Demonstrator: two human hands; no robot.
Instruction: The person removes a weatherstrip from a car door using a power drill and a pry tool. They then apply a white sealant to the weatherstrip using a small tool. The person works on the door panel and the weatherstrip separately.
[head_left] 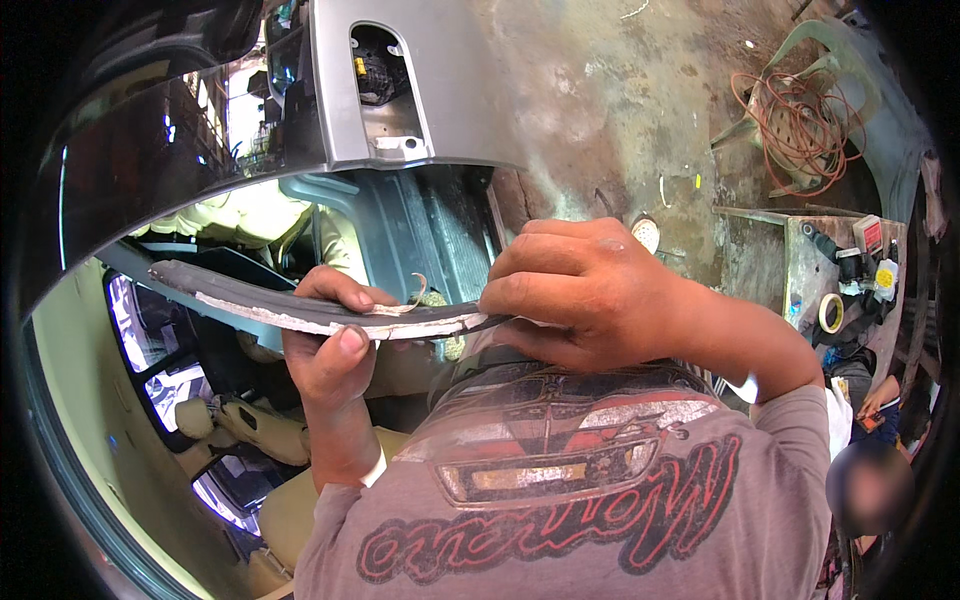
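In front of my chest is a curved dark trim strip with a ragged white layer along its near edge. My left hand grips the strip near its middle, thumb on the white edge and fingers above. Over the strip's right end, my right hand is closed, its fingertips pinched at the edge; what lies between them is hidden. A thin pale curl of peeled material stands up from the strip between my hands.
A car opening with cream seats lies at left, under a glossy dark panel. Ahead is a silver panel with a cutout. At right are a coiled orange hose, a bench holding a tape roll, and another person's hand.
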